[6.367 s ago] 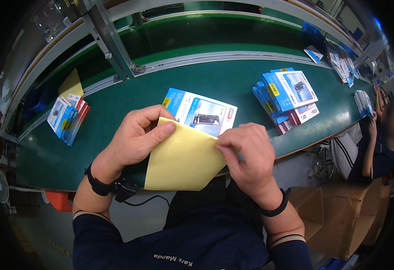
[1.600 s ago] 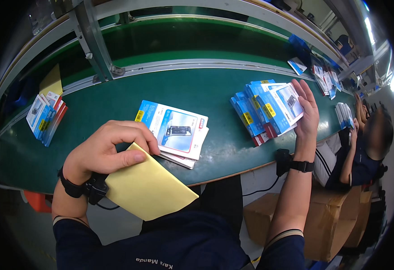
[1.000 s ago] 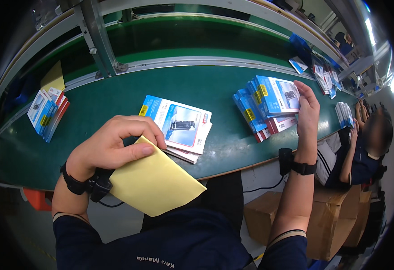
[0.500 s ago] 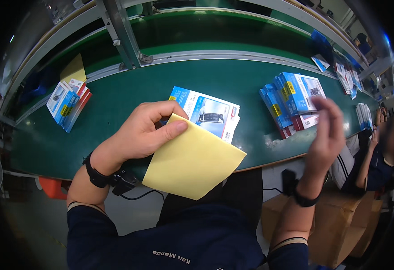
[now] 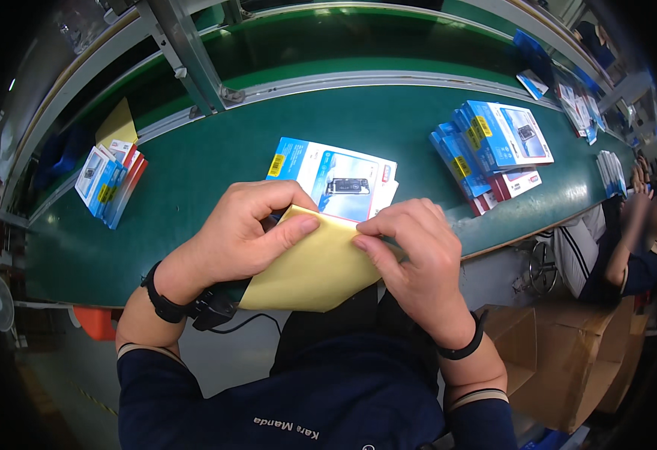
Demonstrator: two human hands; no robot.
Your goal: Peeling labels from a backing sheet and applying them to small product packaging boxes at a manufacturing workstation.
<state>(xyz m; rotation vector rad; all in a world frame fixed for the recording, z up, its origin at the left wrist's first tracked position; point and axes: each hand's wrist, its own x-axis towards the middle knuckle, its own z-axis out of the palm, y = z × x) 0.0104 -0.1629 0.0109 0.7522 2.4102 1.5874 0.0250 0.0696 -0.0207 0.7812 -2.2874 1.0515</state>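
Note:
A yellow paper envelope (image 5: 306,266) slants over the bench's near edge, between my hands. My left hand (image 5: 242,229) pinches its upper left edge, thumb on top and fingers partly hidden behind. At the upper right edge, my right hand (image 5: 418,259) has closed thumb and forefinger on the paper. Just beyond my hands lie flat blue-and-white boxes (image 5: 309,157), the top one printed with a picture of a phone's inside and bearing a yellow label; the envelope hides their near part. Whether the yellow piece is sealed or folded I cannot tell.
On the green bench (image 5: 216,157), a stack of similar boxes (image 5: 493,142) stands at right and another (image 5: 111,184) at left, near a yellow sheet (image 5: 118,124). A metal rail (image 5: 358,79) runs behind. Cardboard cartons (image 5: 561,360) stand on the floor; another person (image 5: 613,247) sits at right.
My right hand has come in from beside the right stack and now grips the envelope's upper right edge. My left hand keeps its hold. The envelope's lower edge has risen slightly.

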